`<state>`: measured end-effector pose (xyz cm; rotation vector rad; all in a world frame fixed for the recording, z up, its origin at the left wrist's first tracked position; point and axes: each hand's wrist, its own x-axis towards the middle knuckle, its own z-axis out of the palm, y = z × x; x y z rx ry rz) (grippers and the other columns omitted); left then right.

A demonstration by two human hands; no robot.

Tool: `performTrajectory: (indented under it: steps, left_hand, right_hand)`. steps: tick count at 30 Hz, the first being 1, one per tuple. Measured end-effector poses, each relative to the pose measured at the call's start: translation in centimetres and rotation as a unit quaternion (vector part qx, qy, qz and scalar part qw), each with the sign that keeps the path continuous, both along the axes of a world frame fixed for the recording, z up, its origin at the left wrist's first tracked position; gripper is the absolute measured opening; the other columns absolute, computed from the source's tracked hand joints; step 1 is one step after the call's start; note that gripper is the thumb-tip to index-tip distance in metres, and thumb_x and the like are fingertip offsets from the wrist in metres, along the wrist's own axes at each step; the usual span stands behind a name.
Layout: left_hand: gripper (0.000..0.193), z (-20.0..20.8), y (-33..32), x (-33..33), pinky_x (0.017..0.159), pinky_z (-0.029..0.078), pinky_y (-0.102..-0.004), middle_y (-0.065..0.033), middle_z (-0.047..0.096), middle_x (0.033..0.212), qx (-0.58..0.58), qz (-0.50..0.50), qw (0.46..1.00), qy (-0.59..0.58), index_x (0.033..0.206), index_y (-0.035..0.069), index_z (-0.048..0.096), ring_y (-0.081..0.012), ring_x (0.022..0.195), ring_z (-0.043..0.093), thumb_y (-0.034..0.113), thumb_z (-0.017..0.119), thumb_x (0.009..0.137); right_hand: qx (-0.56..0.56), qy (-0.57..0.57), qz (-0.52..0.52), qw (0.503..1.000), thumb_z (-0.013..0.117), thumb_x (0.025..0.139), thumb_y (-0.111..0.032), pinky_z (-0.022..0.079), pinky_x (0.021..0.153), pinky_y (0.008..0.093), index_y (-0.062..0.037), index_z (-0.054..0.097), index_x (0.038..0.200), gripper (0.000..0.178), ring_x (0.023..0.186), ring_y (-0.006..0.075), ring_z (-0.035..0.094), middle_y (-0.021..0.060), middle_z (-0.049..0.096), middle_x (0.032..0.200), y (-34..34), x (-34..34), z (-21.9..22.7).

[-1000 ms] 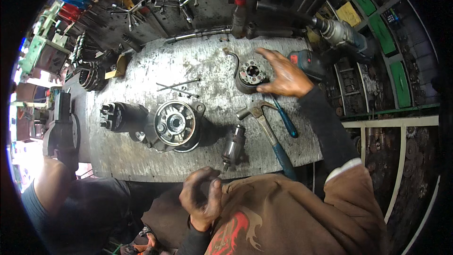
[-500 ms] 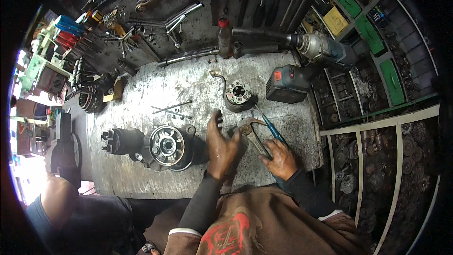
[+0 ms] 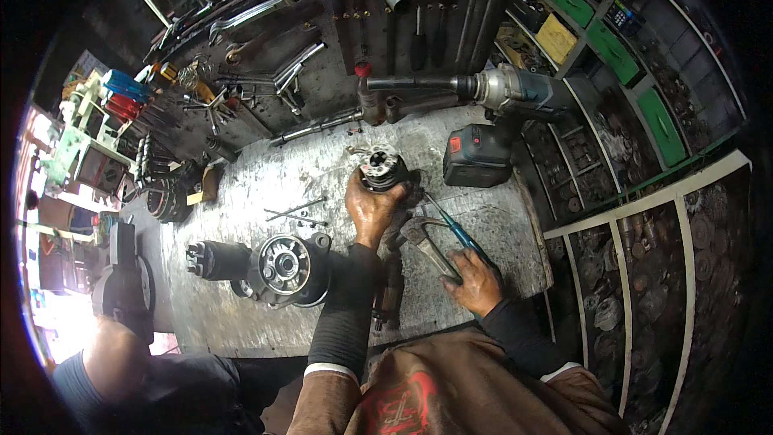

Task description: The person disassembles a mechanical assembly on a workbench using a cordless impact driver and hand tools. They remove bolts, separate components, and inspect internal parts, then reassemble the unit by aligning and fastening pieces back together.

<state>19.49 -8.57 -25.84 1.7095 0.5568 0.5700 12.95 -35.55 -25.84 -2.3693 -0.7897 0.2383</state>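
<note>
My left hand (image 3: 371,208) is wrapped round a cylindrical metal motor part (image 3: 382,163), whose top face has a ring of holes and a dark centre. A short curved piece reaches from its far side. My right hand (image 3: 475,282) is closed round the handle of a hammer (image 3: 431,251) with a curved claw head, lying on the bench. Beside it lies a blue-handled screwdriver (image 3: 459,232), its tip toward the motor part. A dark motor housing (image 3: 283,266) with a round open end rests left of my left forearm. Partly hidden by that forearm is a dark shaft-like part (image 3: 389,294).
A cordless impact wrench (image 3: 515,93) with a large battery (image 3: 477,155) sits at the bench's right. Thin rods (image 3: 298,211) lie on the worn bench (image 3: 233,322). A bottle with a red cap (image 3: 365,71) stands at the back. Parts shelves (image 3: 616,290) flank the right side.
My left hand has moved forward from above the bench and taken hold of the motor part, now tilted. My right hand stays on the hammer. The view has shifted slightly.
</note>
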Motion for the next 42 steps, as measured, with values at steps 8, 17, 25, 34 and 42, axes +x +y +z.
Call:
performTrajectory:
  steps: [8, 17, 25, 34, 42]
  left_hand:
    - [0.067, 4.8, -3.6, -4.6, 0.093, 0.061, -0.0479, -0.0157, 0.065, 0.129, -0.667, -0.144, 0.719, -0.132, 0.139, 0.005, 0.055, -0.0312, 0.117, 0.066, 0.058, 0.060, 0.098]
    - [0.075, 8.1, -10.6, -11.7, 0.100, 0.059, -0.0505, -0.0130, 0.056, 0.141, -0.738, -0.163, 0.652, -0.059, 0.146, 0.011, 0.048, -0.0301, 0.128, 0.061, 0.071, 0.035, 0.102]
    - [0.094, 8.1, -12.0, -14.3, 0.080, 0.062, -0.0477, -0.0127, 0.064, 0.128, -0.780, -0.258, 0.567, 0.057, 0.143, 0.013, 0.050, -0.0292, 0.100, 0.070, 0.088, 0.023, 0.093]
    - [0.102, 9.0, -11.3, -15.8, 0.076, 0.061, -0.0486, -0.0136, 0.068, 0.106, -0.788, -0.288, 0.533, 0.109, 0.133, 0.008, 0.057, -0.0293, 0.085, 0.069, 0.093, 0.022, 0.088]
    - [0.094, 8.8, -10.4, -16.7, 0.077, 0.063, -0.0523, -0.0117, 0.066, 0.129, -0.800, -0.289, 0.525, 0.032, 0.148, 0.018, 0.048, -0.0316, 0.091, 0.072, 0.089, 0.031, 0.090]
  right_hand:
    - [0.145, -0.132, -0.019, 0.981, 0.091, 0.072, -0.028, 0.046, 0.107, 0.0500, -0.0054, 0.041, 0.152, 0.097, 0.130, 0.0438, 0.052, 0.0222, 0.050, 0.145, 1.7, 4.0, 8.4]
    - [0.111, -0.156, 0.118, 0.974, 0.093, 0.064, -0.041, 0.038, 0.107, 0.0500, -0.0056, 0.052, 0.141, 0.094, 0.126, 0.0339, 0.058, 0.0136, 0.062, 0.134, 2.6, 4.1, 14.8]
    - [0.159, -0.066, 0.070, 0.983, 0.097, 0.057, -0.038, 0.049, 0.096, 0.0469, -0.0037, 0.063, 0.125, 0.084, 0.105, 0.0344, 0.069, 0.0148, 0.071, 0.114, 1.6, 3.2, 14.6]
    - [0.212, 0.142, 0.028, 0.967, 0.099, 0.059, -0.042, 0.052, 0.100, 0.0451, 0.0027, 0.060, 0.129, 0.092, 0.110, 0.0356, 0.069, 0.0196, 0.069, 0.118, 0.9, 2.4, 15.1]
    - [0.123, 0.041, 0.073, 0.989, 0.099, 0.057, -0.036, 0.049, 0.103, 0.0459, 0.0007, 0.059, 0.132, 0.092, 0.116, 0.0367, 0.066, 0.0188, 0.068, 0.122, 1.6, 1.7, 16.7]
